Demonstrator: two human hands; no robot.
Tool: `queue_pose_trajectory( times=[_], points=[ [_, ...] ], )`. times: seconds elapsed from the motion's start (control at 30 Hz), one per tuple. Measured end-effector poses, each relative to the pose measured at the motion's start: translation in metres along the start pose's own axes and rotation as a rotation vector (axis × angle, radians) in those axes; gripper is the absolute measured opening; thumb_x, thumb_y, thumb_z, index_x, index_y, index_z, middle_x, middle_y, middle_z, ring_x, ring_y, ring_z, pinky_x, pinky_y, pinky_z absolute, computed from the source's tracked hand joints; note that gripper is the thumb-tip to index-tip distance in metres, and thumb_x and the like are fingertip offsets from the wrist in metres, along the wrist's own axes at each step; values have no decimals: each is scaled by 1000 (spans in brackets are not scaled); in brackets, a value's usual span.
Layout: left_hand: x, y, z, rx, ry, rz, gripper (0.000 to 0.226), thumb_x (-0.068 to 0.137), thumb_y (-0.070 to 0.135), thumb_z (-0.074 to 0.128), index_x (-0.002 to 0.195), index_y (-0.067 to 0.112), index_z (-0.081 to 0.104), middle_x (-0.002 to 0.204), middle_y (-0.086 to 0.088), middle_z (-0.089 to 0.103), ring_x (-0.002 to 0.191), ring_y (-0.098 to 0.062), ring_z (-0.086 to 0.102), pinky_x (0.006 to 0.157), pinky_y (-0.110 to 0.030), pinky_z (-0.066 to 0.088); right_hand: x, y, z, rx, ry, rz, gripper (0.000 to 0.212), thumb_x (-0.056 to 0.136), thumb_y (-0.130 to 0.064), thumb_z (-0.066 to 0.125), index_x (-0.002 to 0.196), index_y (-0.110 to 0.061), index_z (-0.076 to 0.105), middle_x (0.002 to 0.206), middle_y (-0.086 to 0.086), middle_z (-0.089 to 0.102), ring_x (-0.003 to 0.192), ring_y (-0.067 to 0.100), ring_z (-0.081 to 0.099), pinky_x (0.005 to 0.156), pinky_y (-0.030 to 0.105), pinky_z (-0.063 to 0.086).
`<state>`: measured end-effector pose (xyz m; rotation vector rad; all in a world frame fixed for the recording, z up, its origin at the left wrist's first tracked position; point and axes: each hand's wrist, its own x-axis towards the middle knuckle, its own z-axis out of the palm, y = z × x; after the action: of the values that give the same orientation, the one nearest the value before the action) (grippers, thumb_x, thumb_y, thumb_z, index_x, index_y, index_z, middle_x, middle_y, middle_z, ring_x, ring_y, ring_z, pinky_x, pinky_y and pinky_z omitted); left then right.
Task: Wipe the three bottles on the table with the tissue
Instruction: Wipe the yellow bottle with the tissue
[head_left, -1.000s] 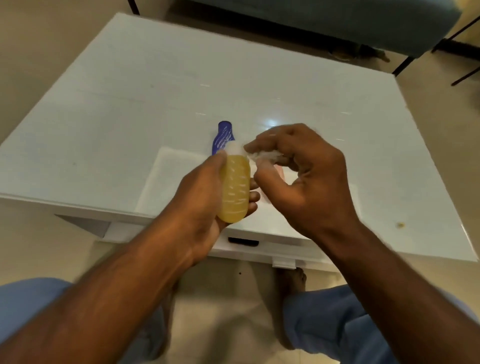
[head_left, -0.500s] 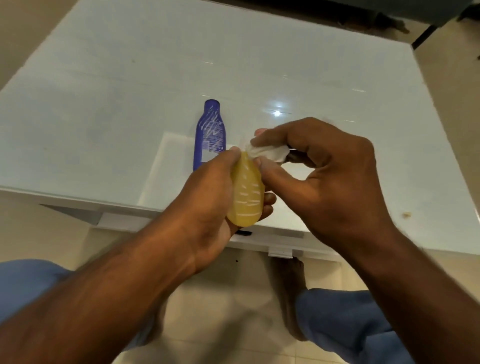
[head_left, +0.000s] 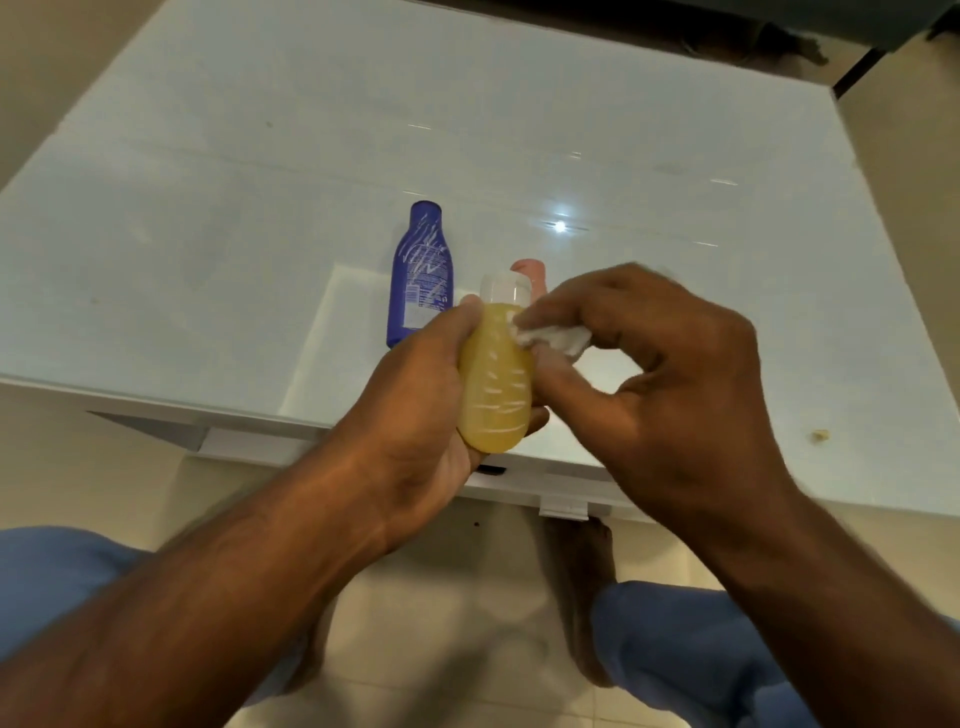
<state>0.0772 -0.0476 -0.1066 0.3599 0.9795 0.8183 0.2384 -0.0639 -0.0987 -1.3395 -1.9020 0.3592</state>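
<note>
Wiping the yellow bottle

My left hand (head_left: 415, 410) grips the yellow bottle (head_left: 496, 384) above the table (head_left: 208, 208) edge; my right hand (head_left: 670, 384) pinches the tissue (head_left: 550, 338) against its shoulder. Blue bottle (head_left: 421, 273) at eleven o'clock, pink bottle (head_left: 530, 271) at twelve.

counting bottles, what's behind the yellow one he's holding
Behind the yellow bottle a blue bottle lies on the table, and a pink cap pokes out. The rest of that pink item is covered.

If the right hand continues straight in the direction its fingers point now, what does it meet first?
The right hand points leftward with the tissue pinched in its fingers, so it would first press against the yellow bottle, which the left hand holds. The tissue already seems to touch it.
</note>
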Motion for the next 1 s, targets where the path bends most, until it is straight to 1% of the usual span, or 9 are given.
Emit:
queue_pose_trajectory(
  times=[0.1,0.2,0.23,0.33,0.4,0.53,0.67,0.8,1.0],
  points=[
    [-1,-1,1,-11,3,-6,40,102,39,46,129,12,58,119,-21,71,111,-34,69,91,-46,58,7,3,1,35,47,7,18,91,-5,78,108,-9,80,105,1,76,102,12,72,89,35,60],
    [-1,3,-2,-32,3,5,39,104,38,43,127,13,61,108,-14,75,97,-26,74,75,-36,62,1,-7,12,31,-46,-79,19,86,-1,79,104,-8,81,104,6,75,99,19,71,90,36,58],
    [-1,5,-3,-18,6,6,40,104,39,43,127,13,62,108,-14,75,98,-26,74,75,-36,61,0,-7,12,16,-45,-92,19,86,-1,79,103,-9,81,103,6,75,98,20,71,89,36,57],
    [-2,6,-2,22,9,-9,44,104,40,43,131,10,59,123,-22,69,119,-37,64,95,-46,55,8,2,7,43,48,-30,17,90,-5,79,107,-9,81,104,3,76,99,16,72,85,37,59],
    [-4,11,-1,27,2,-30,43,104,39,43,132,11,58,125,-22,68,120,-37,63,96,-47,55,10,2,6,78,55,-29,19,90,-4,79,108,-8,81,106,5,76,102,18,73,87,39,60],
    [-7,11,-4,-5,4,-35,41,105,37,43,134,13,58,123,-17,70,102,-27,71,72,-36,60,1,-6,18,11,-80,-140,21,86,-4,77,106,-8,81,104,7,74,100,21,70,89,36,56],
    [-6,5,-3,-47,9,-34,44,102,40,46,136,12,54,124,-20,69,109,-34,69,82,-41,59,12,6,8,16,51,-49,18,91,-7,77,109,-9,81,106,6,75,101,17,71,87,34,57],
    [-7,14,-2,-79,-33,4,44,106,37,37,134,10,57,122,-15,71,93,-21,72,74,-31,60,-3,-7,16,4,-68,-164,18,87,-4,80,105,-7,81,105,8,74,100,21,70,91,31,55],
    [-4,10,-6,-37,4,38,42,104,39,42,134,13,56,121,-19,71,99,-26,70,82,-39,59,5,4,9,1,17,-78,17,91,-8,80,108,-7,81,104,6,73,97,9,66,89,21,54]
  ],
)
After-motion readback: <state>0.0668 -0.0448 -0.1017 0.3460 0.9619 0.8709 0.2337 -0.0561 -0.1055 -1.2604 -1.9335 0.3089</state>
